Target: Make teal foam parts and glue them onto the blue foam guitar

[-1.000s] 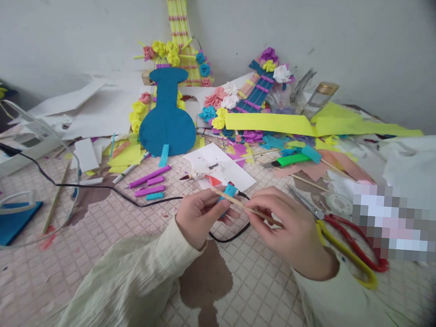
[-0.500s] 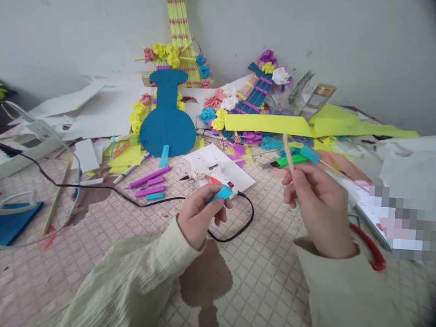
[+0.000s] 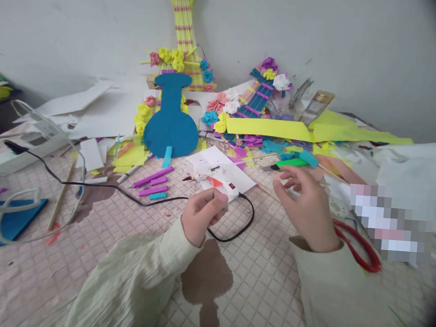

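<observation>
Left hand [image 3: 204, 210]: its fingers are pinched together around a small blue piece [image 3: 225, 209]; we see only a bit of it, the rest is hidden.
Blue piece: it is at the left hand's fingertips, above the table [image 3: 263, 266], on the near side of the glue gun [image 3: 225, 180]. We judge it light, soft and easy to crease, so we would take it gently by the edges.
Right hand [image 3: 304, 204]: its fingers are curved and apart, and we see nothing grasped; it is just nearer than the green utility knife [image 3: 291, 162].
Green utility knife: probably light, stiff and rather smooth; we would hold the green handle, away from the blade at left.
Glue gun: it lies on white card [image 3: 245, 178]; its nozzle may be hot, so we prefer the handle.
Glass jar [image 3: 318, 106]: far right, tilted, gold-coloured lid on; we cannot tell its contents.
</observation>
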The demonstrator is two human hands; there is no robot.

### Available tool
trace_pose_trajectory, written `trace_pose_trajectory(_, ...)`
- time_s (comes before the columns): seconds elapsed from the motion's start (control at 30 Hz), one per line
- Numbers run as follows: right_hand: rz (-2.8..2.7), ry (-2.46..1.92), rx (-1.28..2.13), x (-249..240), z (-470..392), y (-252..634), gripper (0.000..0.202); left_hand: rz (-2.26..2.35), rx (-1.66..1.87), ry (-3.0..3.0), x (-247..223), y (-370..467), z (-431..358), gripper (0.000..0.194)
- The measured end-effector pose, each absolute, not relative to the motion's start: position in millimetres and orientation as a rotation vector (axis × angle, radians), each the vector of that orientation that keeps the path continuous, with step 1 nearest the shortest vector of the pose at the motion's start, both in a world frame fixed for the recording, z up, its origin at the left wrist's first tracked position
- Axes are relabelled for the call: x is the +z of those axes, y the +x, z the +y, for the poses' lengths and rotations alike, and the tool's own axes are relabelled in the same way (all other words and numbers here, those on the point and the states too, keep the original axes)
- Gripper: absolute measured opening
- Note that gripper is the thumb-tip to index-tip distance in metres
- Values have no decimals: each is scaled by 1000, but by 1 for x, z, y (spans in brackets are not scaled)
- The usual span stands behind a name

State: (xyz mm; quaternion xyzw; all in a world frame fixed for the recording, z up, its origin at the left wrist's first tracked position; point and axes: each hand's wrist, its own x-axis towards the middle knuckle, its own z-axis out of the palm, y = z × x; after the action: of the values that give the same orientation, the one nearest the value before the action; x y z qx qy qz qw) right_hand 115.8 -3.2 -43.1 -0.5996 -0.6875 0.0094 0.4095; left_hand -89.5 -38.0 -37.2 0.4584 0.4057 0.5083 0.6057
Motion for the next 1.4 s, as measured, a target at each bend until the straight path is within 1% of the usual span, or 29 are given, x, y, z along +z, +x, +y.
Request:
trace_pose_trajectory(0.17,-1727,-1388,210,-40,-15,96,21,936,1114,1055,-34,-89,-39,21)
trace_pose_trajectory(0.23,-1712,-1357,354,-41,-20,91,18,921,1089,1063,-34,-89,-40,20)
trace_pose_trajectory(0.37,-1687,-1278,684,-42,-30,80,15,871,1070,1139,-35,-90,-41,23)
trace_pose_trajectory(0.5,-1699,-1210,830,-43,-38,72,14,855,1058,1122,-35,-90,-40,29)
trace_pose_trajectory(0.57,-1701,-1199,860,-45,-40,71,14,856,1051,1111,-35,-89,-40,30)
trace_pose_trajectory(0.77,-1686,-1232,858,-46,-40,70,14,858,1057,1161,-34,-90,-41,20)
trace_pose_trajectory(0.97,-1677,-1238,853,-43,-40,70,14,822,1093,1168,-34,-90,-41,25)
trace_pose_trajectory(1.13,-1673,-1257,875,-43,-40,70,13,804,1093,1173,-38,-89,-42,20)
trace_pose_trajectory(1.4,-1649,-1253,905,-41,-41,69,13,954,1151,1495,-29,-87,-53,20)
